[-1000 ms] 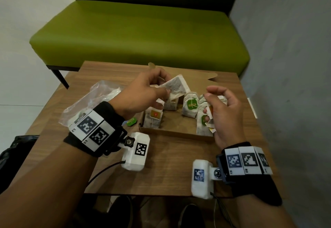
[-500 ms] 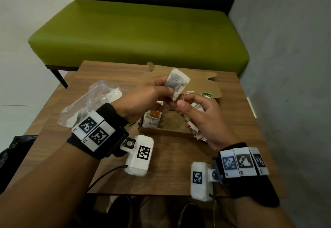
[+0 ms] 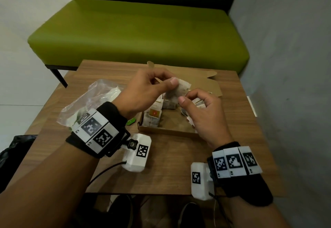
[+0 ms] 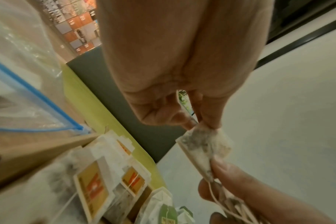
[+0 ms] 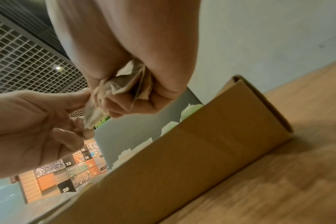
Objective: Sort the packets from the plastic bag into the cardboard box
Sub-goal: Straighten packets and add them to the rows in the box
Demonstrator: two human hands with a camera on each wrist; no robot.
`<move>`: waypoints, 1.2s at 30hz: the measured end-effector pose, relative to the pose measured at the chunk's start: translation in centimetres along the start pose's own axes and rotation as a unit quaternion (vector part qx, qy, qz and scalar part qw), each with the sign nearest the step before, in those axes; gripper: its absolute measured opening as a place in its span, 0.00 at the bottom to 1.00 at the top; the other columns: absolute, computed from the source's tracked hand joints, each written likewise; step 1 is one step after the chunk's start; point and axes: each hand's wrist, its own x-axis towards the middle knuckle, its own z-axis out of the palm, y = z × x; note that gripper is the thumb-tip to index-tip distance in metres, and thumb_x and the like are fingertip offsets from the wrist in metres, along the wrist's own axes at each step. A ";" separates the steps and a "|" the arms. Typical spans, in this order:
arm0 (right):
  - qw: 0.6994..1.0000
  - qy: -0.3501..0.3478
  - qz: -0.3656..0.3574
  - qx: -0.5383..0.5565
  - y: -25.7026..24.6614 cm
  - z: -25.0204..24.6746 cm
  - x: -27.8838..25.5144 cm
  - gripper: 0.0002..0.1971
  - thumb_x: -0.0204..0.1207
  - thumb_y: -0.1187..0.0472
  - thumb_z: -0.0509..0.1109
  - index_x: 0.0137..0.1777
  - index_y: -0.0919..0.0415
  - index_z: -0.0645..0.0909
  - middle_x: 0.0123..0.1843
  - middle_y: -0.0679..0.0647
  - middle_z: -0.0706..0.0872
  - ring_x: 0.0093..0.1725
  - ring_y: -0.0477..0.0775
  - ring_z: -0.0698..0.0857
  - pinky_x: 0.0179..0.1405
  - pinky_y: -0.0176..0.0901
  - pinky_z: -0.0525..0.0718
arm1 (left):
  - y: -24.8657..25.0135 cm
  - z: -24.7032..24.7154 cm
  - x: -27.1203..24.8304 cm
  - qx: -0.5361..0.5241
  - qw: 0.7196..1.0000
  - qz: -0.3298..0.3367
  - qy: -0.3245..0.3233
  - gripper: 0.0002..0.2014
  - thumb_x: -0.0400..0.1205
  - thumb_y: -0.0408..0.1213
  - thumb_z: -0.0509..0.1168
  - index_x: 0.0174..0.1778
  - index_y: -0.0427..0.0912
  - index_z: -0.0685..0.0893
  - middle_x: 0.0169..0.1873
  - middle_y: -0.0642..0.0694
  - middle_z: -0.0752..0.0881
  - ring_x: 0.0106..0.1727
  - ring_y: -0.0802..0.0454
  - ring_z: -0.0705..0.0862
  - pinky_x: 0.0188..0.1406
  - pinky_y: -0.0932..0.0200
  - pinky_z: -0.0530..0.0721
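— Packets first: where is the one you are working on, seen from your head?
— Your left hand (image 3: 143, 91) pinches a white paper tea-bag packet with dark speckled filling (image 3: 179, 91) by its top corner, thumb on the near face. Your right hand (image 3: 204, 113) pinches the packet's lower edge, with more small white packets bunched in its curled fingers. Directly below both pinches sits the shallow brown cardboard box (image 3: 166, 132) on the wooden table (image 3: 170, 165); a white packet with an orange-and-yellow tag (image 3: 152, 118) stands in the box's near left corner, under your left palm. Behind your left wrist lies the crumpled clear plastic bag (image 3: 89, 100).
— And from your left wrist?
— Your left fingertips (image 4: 211, 122) nip the packet's upper corner; it hangs tilted, and your right thumb (image 4: 226, 171) presses its lower end, with thin strings trailing there. Below and left of the grip, orange-tagged packets stand upright in the box; a green-tagged packet (image 4: 167, 212) stands beside them. The bag's blue seal strip (image 4: 32, 92) shows further left.
— From your right wrist?
— Your right fingers are curled tight round a wad of crumpled packets (image 5: 125, 84). Your left hand meets it, pinching the speckled packet. The box's wall runs beneath the grip.
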 end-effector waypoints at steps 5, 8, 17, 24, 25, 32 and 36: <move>0.999 -0.015 0.037 -0.001 0.6 0.5 0.2 0.06 0.77 0.54 0.76 0.52 0.53 0.88 0.51 0.46 0.91 0.57 0.46 0.88 0.61 0.58 0.86 | -0.1 0.1 0.0 -0.008 0.999 0.019 0.028 0.03 0.81 0.33 0.71 0.48 0.40 0.91 0.42 0.42 0.91 0.38 0.53 0.86 0.29 0.67 0.79; 0.999 -0.010 0.039 0.015 0.7 0.5 0.2 0.05 0.78 0.58 0.76 0.52 0.54 0.89 0.52 0.48 0.91 0.58 0.49 0.88 0.63 0.62 0.85 | -0.1 0.0 0.0 -0.002 0.999 0.043 0.019 0.04 0.80 0.33 0.73 0.48 0.43 0.90 0.41 0.45 0.88 0.37 0.56 0.82 0.33 0.66 0.80; 0.999 0.009 0.028 0.032 0.2 0.7 0.0 0.04 0.78 0.62 0.77 0.51 0.55 0.90 0.46 0.46 0.90 0.53 0.48 0.88 0.62 0.60 0.85 | -0.3 0.0 0.3 0.116 0.991 0.065 -0.001 0.05 0.79 0.44 0.74 0.49 0.53 0.91 0.49 0.54 0.90 0.40 0.46 0.81 0.43 0.54 0.81; 0.999 0.011 0.031 0.041 0.0 0.8 0.1 0.04 0.79 0.60 0.77 0.52 0.55 0.90 0.49 0.49 0.92 0.55 0.50 0.89 0.61 0.64 0.86 | -0.4 0.1 0.1 0.120 0.992 0.043 -0.002 0.10 0.77 0.47 0.75 0.53 0.51 0.91 0.43 0.57 0.89 0.43 0.45 0.82 0.43 0.55 0.81; 0.999 0.011 0.031 0.043 0.0 0.8 0.0 0.04 0.79 0.59 0.77 0.52 0.55 0.90 0.49 0.49 0.92 0.55 0.50 0.89 0.61 0.64 0.86 | -0.3 0.2 0.1 0.124 0.991 0.040 0.006 0.15 0.77 0.47 0.76 0.58 0.53 0.89 0.44 0.58 0.89 0.45 0.48 0.83 0.44 0.58 0.82; 0.998 0.017 0.048 0.046 0.1 0.8 0.1 0.04 0.78 0.58 0.77 0.51 0.53 0.90 0.48 0.45 0.92 0.56 0.48 0.89 0.62 0.65 0.85 | -0.4 0.0 0.1 0.089 0.995 0.044 0.014 0.28 0.76 0.44 0.76 0.73 0.53 0.80 0.47 0.55 0.89 0.49 0.61 0.87 0.46 0.70 0.81; 0.996 0.014 0.064 0.054 0.2 0.9 0.1 0.03 0.77 0.55 0.78 0.49 0.50 0.90 0.47 0.46 0.91 0.54 0.54 0.90 0.59 0.69 0.87 | -0.5 -0.2 0.2 0.119 0.992 0.041 -0.005 0.22 0.77 0.43 0.76 0.67 0.52 0.83 0.49 0.55 0.90 0.49 0.57 0.87 0.44 0.66 0.84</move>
